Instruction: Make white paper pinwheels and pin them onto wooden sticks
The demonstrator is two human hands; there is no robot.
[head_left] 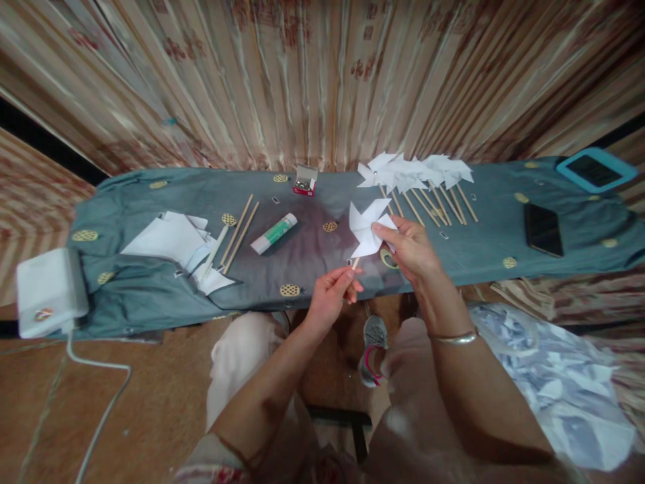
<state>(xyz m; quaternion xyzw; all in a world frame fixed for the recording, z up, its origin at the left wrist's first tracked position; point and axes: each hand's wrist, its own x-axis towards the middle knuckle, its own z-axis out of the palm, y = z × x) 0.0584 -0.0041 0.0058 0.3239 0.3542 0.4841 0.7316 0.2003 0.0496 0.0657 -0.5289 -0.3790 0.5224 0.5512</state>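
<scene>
A white paper pinwheel (365, 227) is held above the front edge of the cloth-covered table. My right hand (406, 245) pinches the paper near its centre, thumb on top. Below it, the fingers of my left hand (333, 296) close round the wooden stick (355, 263), most of which is hidden. Behind, several finished paper pinwheels (403, 173) lie in an overlapping row with their sticks toward me. To the left are a green and white glue stick (275, 234) and a small open red box (305, 181) of metal pieces.
Paper sheets (168, 238) and two loose sticks (240, 235) lie on the left, near a white device (52, 292) with a cable. At right are a black phone (543, 230) and a blue-framed tablet (596, 169). A bag of paper scraps (559, 383) sits below the table.
</scene>
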